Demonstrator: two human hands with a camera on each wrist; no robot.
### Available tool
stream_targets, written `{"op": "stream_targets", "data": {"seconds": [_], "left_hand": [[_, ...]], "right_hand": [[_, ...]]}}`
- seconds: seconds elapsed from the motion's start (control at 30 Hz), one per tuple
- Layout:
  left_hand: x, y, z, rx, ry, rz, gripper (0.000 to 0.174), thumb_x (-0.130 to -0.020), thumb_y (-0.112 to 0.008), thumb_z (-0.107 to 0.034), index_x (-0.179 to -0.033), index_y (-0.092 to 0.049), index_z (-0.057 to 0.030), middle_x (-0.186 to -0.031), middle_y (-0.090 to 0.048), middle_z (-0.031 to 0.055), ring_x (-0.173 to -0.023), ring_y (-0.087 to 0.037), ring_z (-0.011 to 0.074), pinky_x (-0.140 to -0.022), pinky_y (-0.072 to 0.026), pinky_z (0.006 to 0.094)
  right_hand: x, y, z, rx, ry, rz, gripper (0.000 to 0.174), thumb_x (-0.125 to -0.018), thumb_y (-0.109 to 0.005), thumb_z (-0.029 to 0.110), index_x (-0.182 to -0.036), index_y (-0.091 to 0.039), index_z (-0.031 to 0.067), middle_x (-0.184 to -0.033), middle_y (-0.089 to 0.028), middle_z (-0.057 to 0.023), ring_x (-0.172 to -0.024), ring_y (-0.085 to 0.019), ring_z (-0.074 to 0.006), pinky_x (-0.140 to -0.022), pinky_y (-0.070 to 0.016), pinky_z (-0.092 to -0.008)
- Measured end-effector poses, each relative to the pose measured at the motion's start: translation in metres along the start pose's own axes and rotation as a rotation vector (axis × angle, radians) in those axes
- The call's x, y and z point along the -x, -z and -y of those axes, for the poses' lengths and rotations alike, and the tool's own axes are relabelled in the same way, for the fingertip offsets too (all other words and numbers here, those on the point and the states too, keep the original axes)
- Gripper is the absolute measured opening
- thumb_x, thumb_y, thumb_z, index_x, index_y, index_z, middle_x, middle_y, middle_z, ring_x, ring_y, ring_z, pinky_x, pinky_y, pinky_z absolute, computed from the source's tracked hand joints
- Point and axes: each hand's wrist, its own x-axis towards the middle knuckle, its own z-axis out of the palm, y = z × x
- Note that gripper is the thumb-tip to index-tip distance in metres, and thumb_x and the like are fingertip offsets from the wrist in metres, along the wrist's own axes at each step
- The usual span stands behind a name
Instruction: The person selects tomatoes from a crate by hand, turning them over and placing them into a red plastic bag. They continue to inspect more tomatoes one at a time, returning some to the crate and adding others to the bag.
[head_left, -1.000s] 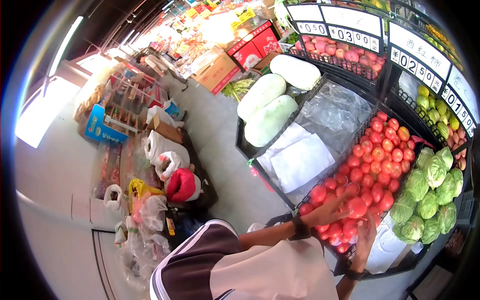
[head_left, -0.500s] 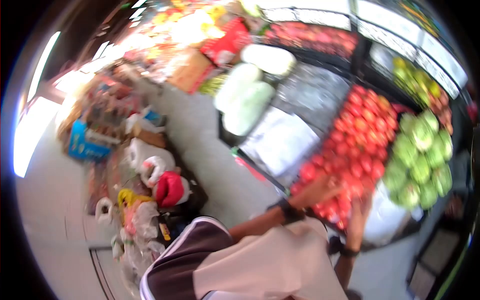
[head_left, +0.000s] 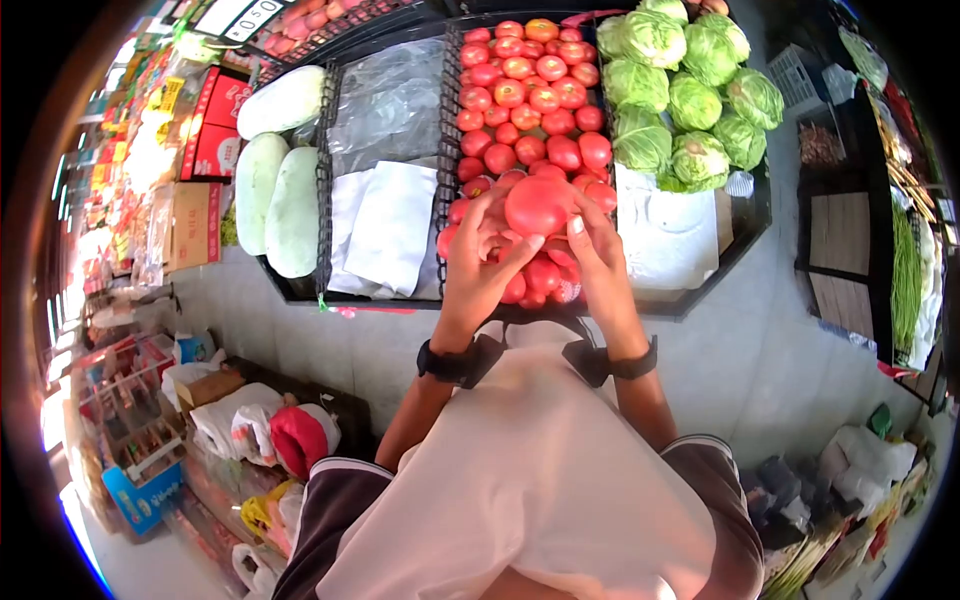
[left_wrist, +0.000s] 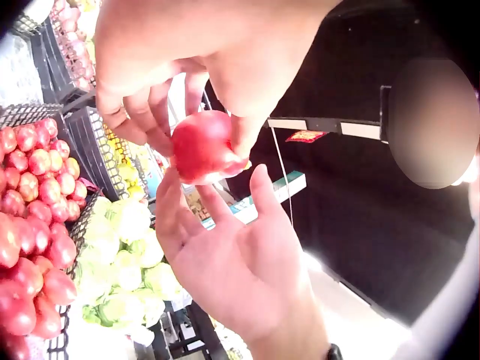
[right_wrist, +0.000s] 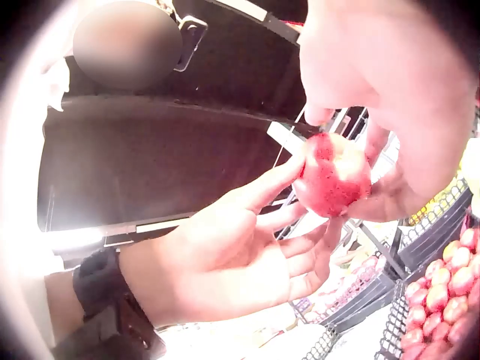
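Observation:
A large red tomato (head_left: 537,205) is held up between both hands, over a crate of tomatoes (head_left: 528,68). My left hand (head_left: 478,265) pinches it, the thumb pressed to its side and the fingers around and beneath, as the right wrist view shows. Across from it, my right hand (head_left: 597,262) touches the tomato with extended fingertips. Its palm (left_wrist: 232,274) faces the fruit in the left wrist view, and the thumb stands slightly off the skin. Glare whitens part of the held tomato (right_wrist: 332,176) in the right wrist view.
Right of the tomatoes sit green cabbages (head_left: 695,100) and white packing (head_left: 665,235). To the left are paper sheets (head_left: 390,225), plastic film (head_left: 388,110) and pale winter melons (head_left: 293,210). The black stand's front edge (head_left: 690,300) lies before the person. Bags (head_left: 235,420) are at lower left.
The head view has swung so that the tomato crate is now straight ahead. The hands, earlier low among the tomatoes, now hold one large tomato up between them, nearer the camera.

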Motion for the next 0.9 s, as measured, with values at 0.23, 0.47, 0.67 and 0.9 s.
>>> {"op": "stream_targets", "data": {"seconds": [0.23,0.47,0.67,0.9], "left_hand": [[-0.008,-0.004,0.007,-0.366,-0.182,-0.144,0.073,-0.066,-0.092,-0.012,-0.126,-0.052,-0.0042,-0.112,-0.062,0.0104,-0.097,-0.063,0.0186,-0.081,-0.0515,0.0308],[-0.039,-0.003,0.034,-0.467,-0.248,-0.131,0.075,-0.079,-0.081,-0.007,-0.142,-0.04,-0.0019,-0.134,-0.051,0.0163,-0.115,-0.056,0.0261,-0.097,-0.0476,0.0369],[-0.086,0.015,0.08,-0.719,-0.082,0.023,0.057,-0.087,-0.069,-0.011,-0.137,-0.046,-0.0016,-0.131,-0.053,0.0188,-0.116,-0.055,0.037,-0.099,-0.046,0.0437],[-0.149,0.042,0.139,-0.786,0.001,0.075,0.039,-0.087,-0.07,-0.013,-0.121,-0.056,-0.0031,-0.117,-0.059,0.0201,-0.107,-0.057,0.0414,-0.091,-0.049,0.0459]], "right_hand": [[-0.023,0.009,-0.012,-0.602,-0.145,0.187,0.069,-0.095,-0.063,0.027,-0.152,-0.033,0.001,-0.145,-0.047,-0.0142,-0.13,-0.052,-0.0256,-0.107,-0.0436,-0.0396],[-0.071,0.032,-0.01,-0.609,-0.263,0.159,0.066,-0.094,-0.065,0.023,-0.15,-0.034,0.0058,-0.141,-0.049,-0.0123,-0.123,-0.057,-0.0258,-0.093,-0.0545,-0.038],[-0.241,0.09,-0.033,0.198,-0.078,-0.054,0.066,-0.082,-0.081,0.02,-0.136,-0.049,-0.0001,-0.118,-0.061,-0.0115,-0.112,-0.061,-0.022,-0.092,-0.0536,-0.0374],[-0.453,0.124,-0.117,1.053,0.437,-0.048,0.066,-0.065,-0.087,0.028,-0.123,-0.061,0.0084,-0.12,-0.059,-0.0188,-0.106,-0.063,-0.0366,-0.092,-0.0526,-0.0438]]}}
